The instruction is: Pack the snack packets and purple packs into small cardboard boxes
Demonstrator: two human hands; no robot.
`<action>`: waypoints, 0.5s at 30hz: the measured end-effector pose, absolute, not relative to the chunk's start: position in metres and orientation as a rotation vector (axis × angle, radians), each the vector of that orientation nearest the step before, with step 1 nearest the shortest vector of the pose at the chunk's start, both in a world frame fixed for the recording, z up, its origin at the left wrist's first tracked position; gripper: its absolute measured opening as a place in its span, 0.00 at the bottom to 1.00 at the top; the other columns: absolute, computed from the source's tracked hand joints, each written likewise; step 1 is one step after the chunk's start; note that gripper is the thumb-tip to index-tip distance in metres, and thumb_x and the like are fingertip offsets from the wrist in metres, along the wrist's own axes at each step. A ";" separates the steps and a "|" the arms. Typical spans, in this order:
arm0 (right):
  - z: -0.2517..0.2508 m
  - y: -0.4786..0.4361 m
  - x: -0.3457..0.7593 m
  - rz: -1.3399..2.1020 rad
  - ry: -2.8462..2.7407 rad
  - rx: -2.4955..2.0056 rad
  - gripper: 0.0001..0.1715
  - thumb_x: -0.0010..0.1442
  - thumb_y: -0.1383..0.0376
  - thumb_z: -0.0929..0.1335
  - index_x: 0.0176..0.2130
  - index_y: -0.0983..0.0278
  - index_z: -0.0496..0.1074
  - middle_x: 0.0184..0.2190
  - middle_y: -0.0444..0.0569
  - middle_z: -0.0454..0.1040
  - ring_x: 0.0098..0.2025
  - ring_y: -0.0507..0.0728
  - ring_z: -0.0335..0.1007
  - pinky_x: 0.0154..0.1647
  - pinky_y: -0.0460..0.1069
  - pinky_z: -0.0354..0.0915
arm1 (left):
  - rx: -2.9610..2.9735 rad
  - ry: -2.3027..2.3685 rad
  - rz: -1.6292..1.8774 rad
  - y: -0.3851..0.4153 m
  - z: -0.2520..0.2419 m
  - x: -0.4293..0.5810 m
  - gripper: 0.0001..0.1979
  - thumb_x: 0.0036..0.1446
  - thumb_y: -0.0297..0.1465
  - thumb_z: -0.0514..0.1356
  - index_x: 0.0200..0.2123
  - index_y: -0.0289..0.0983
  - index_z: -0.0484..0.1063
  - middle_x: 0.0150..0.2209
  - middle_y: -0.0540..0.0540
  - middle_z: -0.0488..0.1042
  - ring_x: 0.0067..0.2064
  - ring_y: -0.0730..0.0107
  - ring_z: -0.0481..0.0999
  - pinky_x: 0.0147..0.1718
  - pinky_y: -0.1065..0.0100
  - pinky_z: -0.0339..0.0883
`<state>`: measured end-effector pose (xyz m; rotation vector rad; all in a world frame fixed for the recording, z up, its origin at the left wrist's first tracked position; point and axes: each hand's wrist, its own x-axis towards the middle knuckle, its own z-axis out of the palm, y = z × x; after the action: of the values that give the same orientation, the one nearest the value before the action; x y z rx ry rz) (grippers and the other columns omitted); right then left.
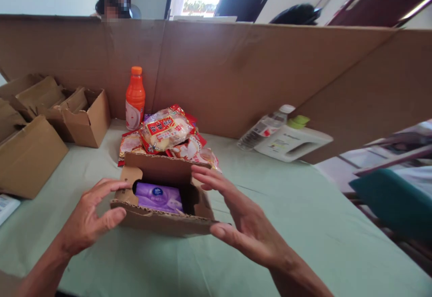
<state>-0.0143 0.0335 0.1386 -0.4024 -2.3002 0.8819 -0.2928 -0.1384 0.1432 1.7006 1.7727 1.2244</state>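
An open-topped cardboard box (pixel 165 225) stands on the green tablecloth in front of me. Inside it, toward the left, lies a purple tissue pack (pixel 158 197). My left hand (pixel 92 216) is at the box's left end, thumb and fingers apart, fingertips close to the side flap; whether they touch it I cannot tell. At the right end my right hand (pixel 239 218) is spread open, with its fingers by the far corner and its thumb by the near corner. Just behind the box is a pile of red-and-clear snack packets (pixel 167 128).
An orange bottle (pixel 135 99) stands behind the packets. Several open cardboard boxes (pixel 33 157) are at left. A clear plastic bottle (pixel 266 128) and a white jug (pixel 293 141) lean at the back right. A cardboard partition (pixel 216 72) runs behind; a person (pixel 113 0) is beyond it.
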 end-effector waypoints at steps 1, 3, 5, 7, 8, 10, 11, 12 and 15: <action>0.139 0.033 -0.011 0.840 -2.285 -0.419 0.37 0.65 0.42 0.65 0.66 0.54 0.63 0.67 0.57 0.64 0.69 0.69 0.58 0.62 0.64 0.66 | 1.722 1.814 1.202 -0.139 0.142 -0.294 0.19 0.63 0.42 0.60 0.54 0.46 0.74 0.52 0.46 0.79 0.53 0.58 0.78 0.51 0.60 0.73; 0.141 0.034 -0.007 0.761 -2.204 -0.505 0.32 0.66 0.44 0.66 0.62 0.56 0.68 0.63 0.57 0.69 0.65 0.67 0.64 0.57 0.61 0.70 | 1.744 1.902 1.212 -0.138 0.138 -0.295 0.17 0.60 0.37 0.63 0.53 0.46 0.74 0.50 0.47 0.81 0.52 0.60 0.80 0.52 0.60 0.74; 0.143 0.037 -0.005 0.706 -2.094 -0.621 0.23 0.68 0.49 0.66 0.56 0.56 0.72 0.55 0.54 0.76 0.55 0.62 0.74 0.48 0.54 0.74 | 1.732 1.956 1.254 -0.136 0.134 -0.293 0.17 0.60 0.36 0.62 0.53 0.45 0.73 0.48 0.47 0.82 0.51 0.60 0.81 0.52 0.59 0.74; 0.145 0.038 -0.005 0.753 -2.098 -0.640 0.18 0.71 0.51 0.63 0.53 0.55 0.73 0.43 0.48 0.81 0.43 0.57 0.79 0.41 0.49 0.74 | 1.708 1.976 1.267 -0.134 0.132 -0.291 0.19 0.60 0.37 0.62 0.54 0.44 0.71 0.46 0.46 0.83 0.50 0.60 0.82 0.52 0.59 0.75; 0.146 0.038 -0.006 0.814 -2.158 -0.615 0.20 0.72 0.51 0.62 0.54 0.55 0.73 0.39 0.46 0.82 0.39 0.56 0.79 0.39 0.48 0.74 | 1.688 1.984 1.265 -0.134 0.131 -0.290 0.20 0.60 0.38 0.62 0.56 0.43 0.70 0.46 0.46 0.83 0.50 0.60 0.82 0.51 0.59 0.76; 0.146 0.037 -0.007 0.937 -2.308 -0.554 0.25 0.72 0.48 0.59 0.57 0.56 0.72 0.39 0.47 0.83 0.39 0.56 0.80 0.39 0.49 0.75 | 1.632 2.010 1.257 -0.133 0.129 -0.288 0.22 0.61 0.39 0.61 0.58 0.42 0.68 0.46 0.45 0.83 0.48 0.60 0.83 0.46 0.61 0.77; 0.146 0.036 -0.008 0.971 -2.352 -0.544 0.27 0.72 0.47 0.58 0.59 0.57 0.70 0.41 0.48 0.83 0.41 0.57 0.81 0.40 0.50 0.75 | 1.606 2.032 1.253 -0.132 0.129 -0.287 0.23 0.61 0.39 0.60 0.59 0.42 0.67 0.45 0.44 0.83 0.47 0.60 0.83 0.44 0.62 0.78; 0.145 0.035 -0.009 0.976 -2.364 -0.550 0.28 0.72 0.47 0.59 0.60 0.57 0.69 0.43 0.50 0.83 0.42 0.58 0.81 0.40 0.51 0.76 | 1.588 2.062 1.249 -0.132 0.127 -0.286 0.24 0.62 0.39 0.59 0.59 0.41 0.67 0.45 0.44 0.83 0.47 0.60 0.83 0.44 0.62 0.78; 0.144 0.035 -0.011 0.777 -2.265 -0.596 0.21 0.71 0.52 0.63 0.57 0.58 0.71 0.44 0.51 0.81 0.41 0.58 0.80 0.40 0.51 0.76 | 1.650 2.126 1.269 -0.129 0.122 -0.283 0.24 0.62 0.36 0.59 0.61 0.41 0.65 0.47 0.43 0.81 0.50 0.61 0.81 0.50 0.59 0.76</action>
<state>-0.0110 0.0347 0.1442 -0.5960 -2.2648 0.7774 -0.2834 -0.1292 0.1220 1.6505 2.1265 1.2691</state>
